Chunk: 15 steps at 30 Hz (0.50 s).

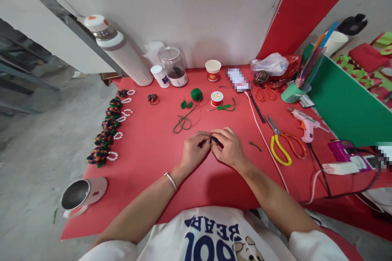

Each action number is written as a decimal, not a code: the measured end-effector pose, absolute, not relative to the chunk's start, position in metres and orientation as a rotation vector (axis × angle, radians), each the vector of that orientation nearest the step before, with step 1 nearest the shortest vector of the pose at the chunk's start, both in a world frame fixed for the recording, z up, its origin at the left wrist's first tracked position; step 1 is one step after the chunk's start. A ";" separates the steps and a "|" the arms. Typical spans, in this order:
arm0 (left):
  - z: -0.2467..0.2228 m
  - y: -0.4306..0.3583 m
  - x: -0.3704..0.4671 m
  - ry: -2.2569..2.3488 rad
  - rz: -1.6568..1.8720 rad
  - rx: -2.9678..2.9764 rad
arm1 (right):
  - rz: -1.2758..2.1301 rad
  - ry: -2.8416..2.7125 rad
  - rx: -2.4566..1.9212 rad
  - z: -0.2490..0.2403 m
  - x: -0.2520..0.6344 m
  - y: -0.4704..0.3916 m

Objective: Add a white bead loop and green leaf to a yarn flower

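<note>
Working small dark piece [215, 140], near and right of green yarn ball [196, 94]. Clamped in right hand [228, 147]; with left hand [197, 146] fingers together, can't tell if gripping. Probably fine handwork step; for next move, keep pinch steady.

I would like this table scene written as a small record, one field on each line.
Left hand: pinching a small dark item, partly hidden
Right hand: holding the same item
Beyond hands: round green yarn ball, red-and-white thread spool
Right side: yellow-and-orange-handled metal scissors, pink plastic glue gun
Left edge: row of multicoloured yarn pieces with white bead loops
Near left corner: pale mug
</note>
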<state>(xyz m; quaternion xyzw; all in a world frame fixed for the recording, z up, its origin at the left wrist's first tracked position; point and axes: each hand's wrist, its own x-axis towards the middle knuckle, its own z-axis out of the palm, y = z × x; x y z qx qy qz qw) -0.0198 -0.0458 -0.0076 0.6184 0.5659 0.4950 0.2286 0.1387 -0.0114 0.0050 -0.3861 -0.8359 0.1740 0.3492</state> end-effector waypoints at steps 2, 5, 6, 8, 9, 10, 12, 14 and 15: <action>-0.007 -0.045 -0.020 1.563 1.355 1.680 | 0.564 -2.115 -1.000 0.008 0.140 -0.011; -0.005 -0.045 -0.019 1.569 1.361 1.651 | 0.698 -2.001 -1.065 0.009 0.139 -0.007; -0.005 -0.045 -0.018 1.569 1.365 1.643 | 0.732 -1.962 -1.091 0.008 0.139 -0.004; -0.005 -0.044 -0.018 1.566 1.362 1.632 | 0.790 -1.907 -1.124 0.003 0.138 0.000; -0.004 -0.044 -0.018 1.566 1.361 1.628 | 0.811 -1.900 -1.129 0.001 0.138 0.002; -0.004 -0.044 -0.018 1.568 1.359 1.625 | 0.830 -1.908 -1.129 -0.001 0.137 0.004; -0.004 -0.044 -0.018 1.572 1.352 1.625 | 0.850 -1.947 -1.125 -0.005 0.137 0.006; -0.004 -0.044 -0.018 1.581 1.349 1.626 | 0.846 -1.979 -1.126 -0.007 0.136 0.007; -0.003 -0.044 -0.018 1.586 1.346 1.627 | 0.840 -1.982 -1.129 -0.007 0.136 0.007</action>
